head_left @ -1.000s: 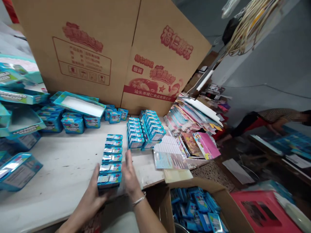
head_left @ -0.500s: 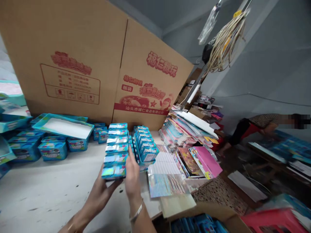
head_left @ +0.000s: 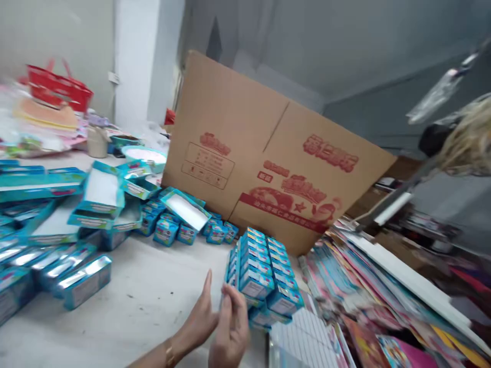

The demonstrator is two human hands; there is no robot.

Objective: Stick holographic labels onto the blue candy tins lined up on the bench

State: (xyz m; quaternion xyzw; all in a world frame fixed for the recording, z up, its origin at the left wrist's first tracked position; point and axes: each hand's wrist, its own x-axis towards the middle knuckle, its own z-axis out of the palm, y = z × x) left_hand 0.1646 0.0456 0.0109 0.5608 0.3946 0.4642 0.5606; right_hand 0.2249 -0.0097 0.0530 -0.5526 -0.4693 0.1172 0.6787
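Note:
My left hand (head_left: 200,318) is over the white table (head_left: 149,306), its fingers stretched and holding nothing. Beside it my right hand (head_left: 231,329) has loosely bent fingers, apart, near the front left corner of a stack of small blue boxes (head_left: 256,278). I see nothing in that hand, though some fingertips are blurred. The stack has two rows on top, over more blue boxes below. Whether the right fingertips touch the stack I cannot tell.
A large brown carton (head_left: 245,153) stands behind the stack. Left are blue trays (head_left: 100,191) and more boxes (head_left: 86,281). Piled printed sheets (head_left: 368,286) lie right, a red basket (head_left: 59,87) far left. Bundled cable (head_left: 468,138) hangs at upper right.
Both hands have let go of the row of blue boxes they held, which now lies on the stack. The view has swung left, showing more trays and the red basket.

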